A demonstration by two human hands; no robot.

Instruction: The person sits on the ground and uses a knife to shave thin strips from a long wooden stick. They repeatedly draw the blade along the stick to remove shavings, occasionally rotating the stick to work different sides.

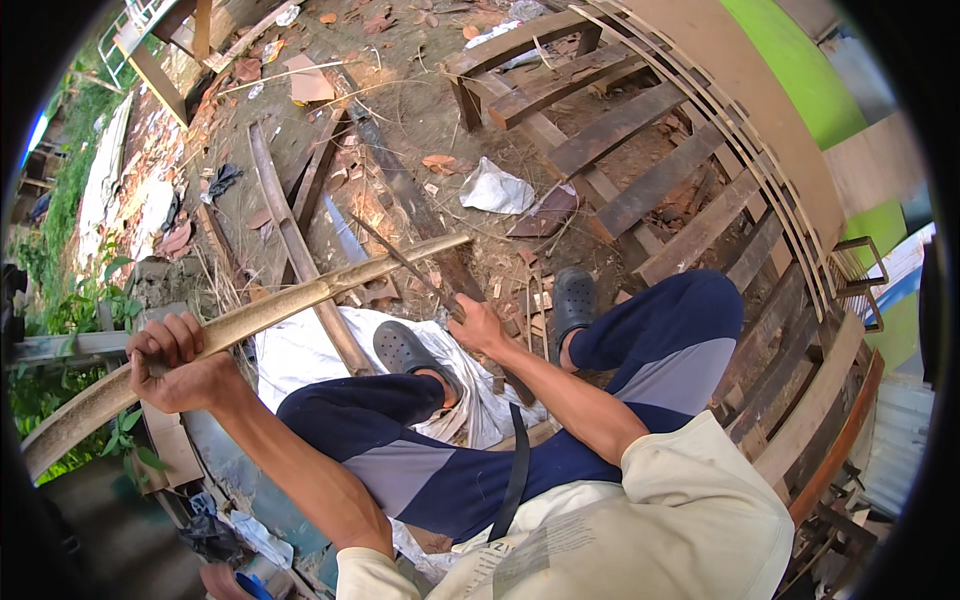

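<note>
My left hand (pixel 180 362) is closed round a long split bamboo strip (pixel 300 297), pale and hollowed along its length. From the left edge the strip slants up to a tapered end in front of my knees. My right hand (pixel 478 326) grips a knife with a narrow dark blade (pixel 428 284). That blade points up and left, crossing the bamboo near its far end; whether it touches cannot be made out. Below my right fist a dark brown piece (pixel 518 388) sticks out, perhaps the knife's long handle. A white sheet (pixel 315 350) lies under the strip.
A slatted wooden frame (pixel 640 195) stands on my right, with thin strips (pixel 740 125) along its far side. Ahead lie a dark wooden beam (pixel 395 165), a curved bamboo piece (pixel 285 205), a saw blade (pixel 343 232) and a white plastic bag (pixel 497 188). Wood scraps litter the ground.
</note>
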